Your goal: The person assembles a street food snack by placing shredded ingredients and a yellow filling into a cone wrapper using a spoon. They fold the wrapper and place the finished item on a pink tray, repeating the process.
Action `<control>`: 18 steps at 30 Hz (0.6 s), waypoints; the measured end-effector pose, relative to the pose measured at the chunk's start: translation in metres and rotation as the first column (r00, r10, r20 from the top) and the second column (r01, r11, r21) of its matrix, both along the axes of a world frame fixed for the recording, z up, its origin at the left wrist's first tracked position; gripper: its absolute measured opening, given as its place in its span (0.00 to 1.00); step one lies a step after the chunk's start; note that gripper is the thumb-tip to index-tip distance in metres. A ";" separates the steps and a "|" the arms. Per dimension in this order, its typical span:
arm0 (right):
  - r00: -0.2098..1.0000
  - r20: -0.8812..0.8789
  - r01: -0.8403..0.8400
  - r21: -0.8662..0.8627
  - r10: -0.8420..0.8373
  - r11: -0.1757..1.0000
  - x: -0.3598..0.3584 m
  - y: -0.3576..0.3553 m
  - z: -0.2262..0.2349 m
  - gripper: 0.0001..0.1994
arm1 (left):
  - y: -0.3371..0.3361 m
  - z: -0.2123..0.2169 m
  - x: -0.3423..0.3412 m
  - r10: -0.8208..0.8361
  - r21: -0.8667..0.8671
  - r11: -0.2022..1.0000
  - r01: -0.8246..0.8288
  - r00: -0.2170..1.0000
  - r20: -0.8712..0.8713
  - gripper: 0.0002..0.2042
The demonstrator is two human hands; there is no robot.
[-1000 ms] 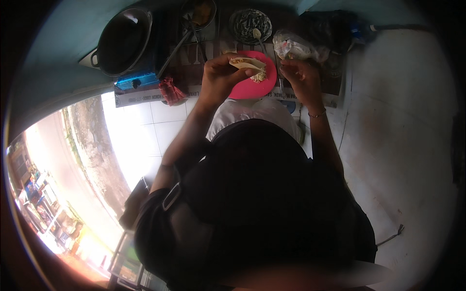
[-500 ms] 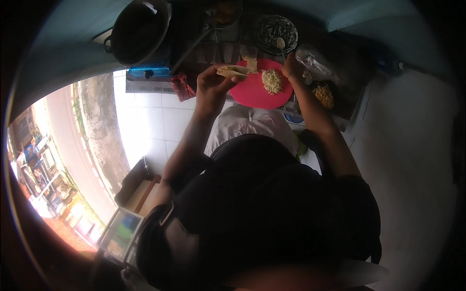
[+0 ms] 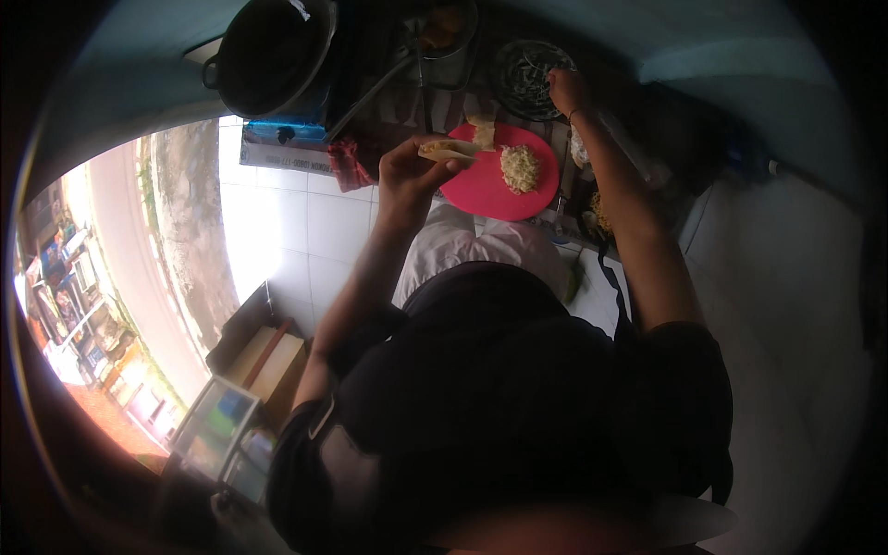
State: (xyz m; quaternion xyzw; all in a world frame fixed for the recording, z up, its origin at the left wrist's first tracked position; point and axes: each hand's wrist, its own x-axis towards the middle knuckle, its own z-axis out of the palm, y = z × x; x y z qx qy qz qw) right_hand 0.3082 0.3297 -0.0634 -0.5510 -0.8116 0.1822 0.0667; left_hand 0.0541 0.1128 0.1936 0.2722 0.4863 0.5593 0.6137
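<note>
My left hand (image 3: 412, 174) pinches a pale folded wrapper (image 3: 448, 150) with some filling showing along its opening, just above the left rim of a pink plate (image 3: 486, 194). A heap of pale shredded food (image 3: 520, 170) lies on the plate. Another pale piece of wrapper (image 3: 482, 133) lies at the plate's far edge. My right hand (image 3: 568, 92) is closed over the right side of a dark bowl (image 3: 518, 81) streaked with white paste. The spoon it holds is mostly hidden by the fingers and the shadow.
A large dark pot (image 3: 273, 60) stands at the far left, with a pan of orange food (image 3: 442, 32) beyond the plate. A red checked cloth (image 3: 349, 166) lies left of the plate. Beside my right forearm are a clear plastic bag (image 3: 620, 139) and some yellowish noodle-like food (image 3: 599, 211).
My right hand has moved forward from the plate's right edge to over the bowl, taking the spoon with it. The left hand still holds the wrapper, nearly in place.
</note>
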 end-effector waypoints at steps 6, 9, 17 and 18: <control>0.983 0.082 -0.164 -0.017 0.164 0.986 -0.018 0.024 0.002 0.09 | -0.008 0.005 -0.007 0.057 0.002 0.998 -0.057 0.995 -0.086 0.11; 0.950 0.158 -0.250 -0.121 0.268 0.961 -0.017 0.017 0.009 0.08 | -0.009 0.004 -0.009 0.066 0.008 0.998 -0.066 0.997 -0.049 0.11; 0.965 0.155 -0.202 -0.077 0.212 0.976 -0.007 0.020 0.010 0.08 | -0.007 0.002 -0.010 0.049 -0.059 0.996 -0.060 0.985 -0.166 0.17; 0.958 0.154 -0.227 -0.107 0.242 0.968 -0.006 0.020 0.010 0.08 | -0.008 0.002 -0.010 0.052 -0.056 0.997 -0.061 0.988 -0.145 0.17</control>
